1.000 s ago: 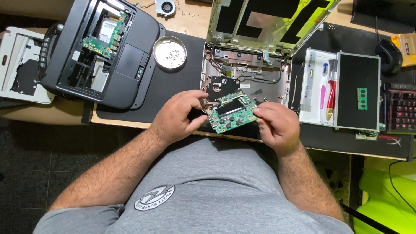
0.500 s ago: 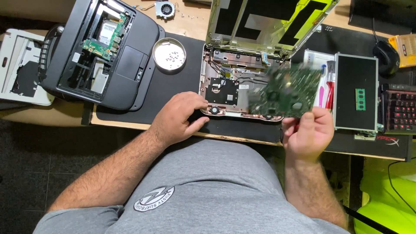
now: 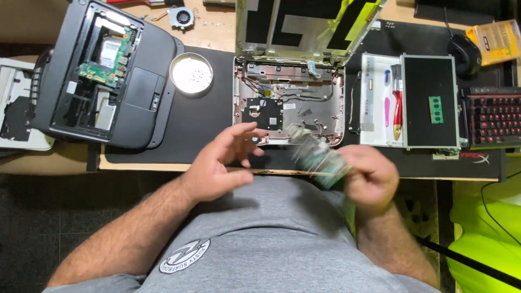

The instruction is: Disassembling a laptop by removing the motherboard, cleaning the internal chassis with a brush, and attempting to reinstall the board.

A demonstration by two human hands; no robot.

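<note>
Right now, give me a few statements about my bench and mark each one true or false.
1. The right hand holds the green circuit board. True.
2. The left hand grips a screwdriver. False: it is open and holds nothing.
3. The round metal dish sits left of the opened pink laptop base. True.
4. The small green memory stick lies inside the dish. False: it lies on the black panel to the right.
5. The black laptop at left is closed up. False: its inside is exposed.
</note>
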